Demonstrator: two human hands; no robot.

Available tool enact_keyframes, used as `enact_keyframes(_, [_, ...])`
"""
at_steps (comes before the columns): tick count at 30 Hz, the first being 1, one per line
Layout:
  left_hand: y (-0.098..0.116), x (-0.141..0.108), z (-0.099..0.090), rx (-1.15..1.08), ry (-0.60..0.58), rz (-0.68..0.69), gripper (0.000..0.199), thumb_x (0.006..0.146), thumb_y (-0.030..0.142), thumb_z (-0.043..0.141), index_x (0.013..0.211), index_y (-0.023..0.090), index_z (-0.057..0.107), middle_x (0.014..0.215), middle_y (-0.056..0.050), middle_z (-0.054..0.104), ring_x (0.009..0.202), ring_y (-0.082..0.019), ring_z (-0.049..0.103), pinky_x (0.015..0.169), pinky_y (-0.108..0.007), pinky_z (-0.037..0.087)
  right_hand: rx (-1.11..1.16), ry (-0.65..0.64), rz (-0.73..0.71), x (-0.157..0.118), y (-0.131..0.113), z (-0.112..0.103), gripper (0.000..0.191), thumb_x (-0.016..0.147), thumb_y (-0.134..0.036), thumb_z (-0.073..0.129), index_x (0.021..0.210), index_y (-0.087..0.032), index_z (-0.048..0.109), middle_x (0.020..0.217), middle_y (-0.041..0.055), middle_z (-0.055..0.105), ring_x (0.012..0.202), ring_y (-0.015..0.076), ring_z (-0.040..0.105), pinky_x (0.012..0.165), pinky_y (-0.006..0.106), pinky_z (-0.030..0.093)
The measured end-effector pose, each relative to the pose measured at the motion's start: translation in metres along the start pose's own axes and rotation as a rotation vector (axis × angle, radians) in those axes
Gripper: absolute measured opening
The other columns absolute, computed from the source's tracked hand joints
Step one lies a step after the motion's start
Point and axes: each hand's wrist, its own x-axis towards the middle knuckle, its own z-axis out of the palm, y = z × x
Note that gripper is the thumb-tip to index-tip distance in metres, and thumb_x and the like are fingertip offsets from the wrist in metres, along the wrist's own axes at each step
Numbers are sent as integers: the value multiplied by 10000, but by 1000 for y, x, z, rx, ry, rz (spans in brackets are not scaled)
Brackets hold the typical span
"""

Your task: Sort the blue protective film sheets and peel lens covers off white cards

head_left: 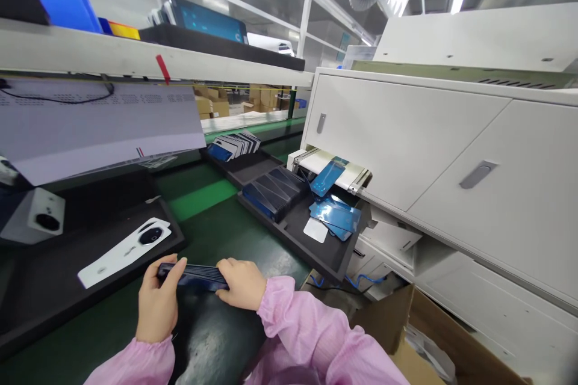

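A stack of thin dark phone panels is gripped at both ends above the green work surface. My left hand closes on its left end, the thumb lying along the near side. The right end sits between the thumb and fingers of my right hand. Left of the hands, white phone back covers with round dark camera rings lie overlapped on a black foam tray. Beyond my right hand, another black tray carries a row of dark panels and loose blue film-covered panels.
A white machine stands at the right, and a blue panel lies at its conveyor mouth. A farther tray holds several upright panels. An open cardboard box is at the lower right. Overhead runs a loaded shelf.
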Motion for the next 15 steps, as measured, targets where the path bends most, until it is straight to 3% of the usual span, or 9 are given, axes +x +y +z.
enact_keyframes(2, [-8,0,-6,6,26,-71,295,658,421,681,851,207,618,850,-5,612,821,-199,591,778,-354,493,-13,10,9,2,-2,3,358,737,-396,599,1010,-208,464,940,45,624,815,232,626,632,307,479])
enact_keyframes(6, [-22,-8,-17,-21,17,-132,285,641,447,677,775,200,630,814,-3,636,752,-194,591,704,-331,487,-72,-69,-41,4,-2,-2,278,739,-343,590,956,-201,490,880,46,633,748,224,631,582,303,465])
enact_keyframes(10, [-30,-15,-29,116,-12,-120,310,663,480,641,801,203,656,911,-32,654,917,-248,580,840,-372,432,-79,-129,-76,4,1,-10,287,702,-327,631,932,-203,513,873,44,631,732,227,633,578,305,464])
enact_keyframes(12, [-31,-15,-32,185,-38,-113,340,657,486,651,852,208,654,949,-36,646,968,-259,560,889,-379,394,-8,-116,-53,3,4,-9,351,668,-369,682,939,-208,526,904,43,627,778,236,634,625,318,480])
enact_keyframes(15, [-30,-16,-32,105,-93,-117,340,691,495,633,874,209,619,926,-28,645,926,-236,562,851,-341,397,260,4,-16,-4,10,2,505,622,-348,745,1054,-237,507,1014,34,617,930,231,616,791,336,480])
